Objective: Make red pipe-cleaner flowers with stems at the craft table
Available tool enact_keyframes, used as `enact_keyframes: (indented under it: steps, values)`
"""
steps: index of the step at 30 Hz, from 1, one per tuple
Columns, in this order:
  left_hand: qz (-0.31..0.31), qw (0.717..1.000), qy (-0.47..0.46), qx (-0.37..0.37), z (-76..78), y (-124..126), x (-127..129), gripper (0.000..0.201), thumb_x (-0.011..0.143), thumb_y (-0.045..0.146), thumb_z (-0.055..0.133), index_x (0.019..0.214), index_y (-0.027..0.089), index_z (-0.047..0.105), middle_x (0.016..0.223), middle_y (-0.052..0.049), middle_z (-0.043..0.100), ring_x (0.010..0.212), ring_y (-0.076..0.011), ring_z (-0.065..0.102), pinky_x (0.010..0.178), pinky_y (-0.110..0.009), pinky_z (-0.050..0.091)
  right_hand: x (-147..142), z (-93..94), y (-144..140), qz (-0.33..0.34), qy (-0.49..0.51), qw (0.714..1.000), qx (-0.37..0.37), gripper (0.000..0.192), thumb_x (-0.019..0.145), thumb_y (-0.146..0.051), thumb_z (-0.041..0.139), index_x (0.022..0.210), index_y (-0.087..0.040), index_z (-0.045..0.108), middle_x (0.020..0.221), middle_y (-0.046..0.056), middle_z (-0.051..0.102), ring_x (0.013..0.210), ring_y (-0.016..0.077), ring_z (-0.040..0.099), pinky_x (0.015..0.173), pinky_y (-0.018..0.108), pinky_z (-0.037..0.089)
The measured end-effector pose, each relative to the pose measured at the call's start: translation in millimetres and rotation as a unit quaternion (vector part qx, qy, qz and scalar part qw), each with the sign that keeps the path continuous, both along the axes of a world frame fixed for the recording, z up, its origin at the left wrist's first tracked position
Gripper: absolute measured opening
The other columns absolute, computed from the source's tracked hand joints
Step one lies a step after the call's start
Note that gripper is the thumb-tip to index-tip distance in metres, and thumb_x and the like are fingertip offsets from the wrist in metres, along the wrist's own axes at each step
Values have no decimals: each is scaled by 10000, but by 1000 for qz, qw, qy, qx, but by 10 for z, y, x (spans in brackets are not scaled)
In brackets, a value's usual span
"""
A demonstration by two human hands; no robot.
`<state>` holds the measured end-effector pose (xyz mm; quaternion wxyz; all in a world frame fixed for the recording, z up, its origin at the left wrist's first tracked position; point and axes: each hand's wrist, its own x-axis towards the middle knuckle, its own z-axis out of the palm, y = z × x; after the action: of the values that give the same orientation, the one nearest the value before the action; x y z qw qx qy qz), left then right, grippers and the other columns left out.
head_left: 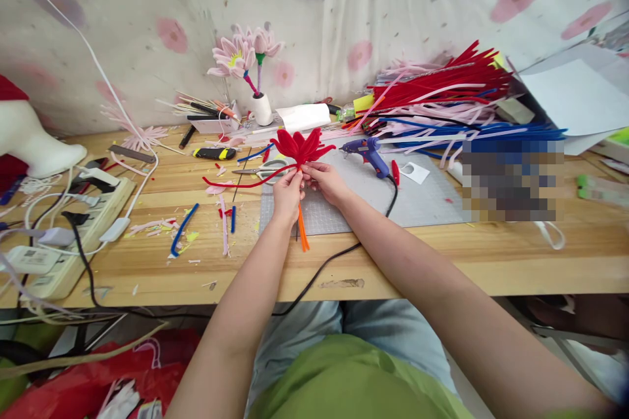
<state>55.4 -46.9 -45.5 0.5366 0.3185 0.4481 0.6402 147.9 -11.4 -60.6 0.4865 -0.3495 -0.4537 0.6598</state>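
Both hands meet over the grey cutting mat at the counter's middle. The left hand and right hand each pinch the base of a fuzzy red pipe-cleaner flower, petals fanning away, orange stem trailing toward the near edge. A blue glue gun lies just right.

A red pipe-cleaner flower with spread fuzzy petals stands roughly upright above the grey cutting mat, its orange stem hanging down, one red strand seemingly trailing leftward.
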Motion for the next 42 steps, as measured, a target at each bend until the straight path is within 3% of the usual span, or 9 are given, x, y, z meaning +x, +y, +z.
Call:
enact_keyframes:
  steps: [6,11,19,22,27,31,34,38,42]
  values:
    - [8,999,45,3,-36,9,-2,84,678,196,624,729,132,643,520,36,453,453,-38,369,370,-157,213,14,33,3,2,-2,1000,6,306,570,-397,702,677,-141,574,532,-49,494,454,34,398,407,178,246]
    - [18,991,134,17,-125,36,-22,163,729,273,598,804,141,657,504,45,442,410,-41,336,383,-186,240,10,51,7,-6,-12,1000,12,287,573,-393,686,622,-144,552,511,-45,480,451,40,395,401,188,241]
    - [41,936,332,109,-99,-11,-58,189,781,287,536,755,166,679,641,-30,601,600,-126,506,573,-238,397,-21,66,6,-30,-21,999,35,287,583,-387,660,545,-152,500,475,-50,455,421,34,361,398,196,236]
    - [43,947,299,107,-72,-24,-36,128,751,231,572,723,166,679,635,-24,598,582,-113,494,563,-224,386,-15,68,4,-35,-27,998,33,276,588,-378,653,534,-155,500,460,-51,453,413,37,362,393,193,242]
    - [23,992,121,34,-63,5,-5,93,722,234,600,727,165,661,526,23,503,434,-61,386,410,-184,270,55,78,7,6,-6,1000,-12,270,592,-388,672,673,-149,573,578,-18,549,511,61,476,417,173,307]
    - [38,997,62,1,-26,19,-20,91,710,225,599,686,141,625,572,11,543,426,-35,364,378,-161,223,111,135,-6,48,-5,998,-45,284,642,-366,628,828,-153,602,763,29,636,576,73,532,439,174,352]
    - [50,998,43,-12,-12,27,-41,82,701,214,603,706,133,615,619,-5,580,440,-27,366,377,-150,225,139,194,-27,12,-79,996,-40,161,685,-289,562,761,-150,591,692,18,617,522,65,501,442,179,341]
    - [60,997,42,-21,-39,45,-60,63,716,182,570,703,128,600,660,-22,602,454,-32,364,380,-153,222,141,273,-52,-67,-195,974,89,143,709,-183,471,568,-165,480,488,-42,440,442,57,373,460,204,290]
    - [68,995,74,-21,-91,57,-57,85,738,170,536,688,139,597,589,7,544,447,-50,357,402,-179,232,15,385,-62,-99,-310,916,234,197,745,-213,466,554,-171,447,531,-27,478,519,79,406,536,222,306]
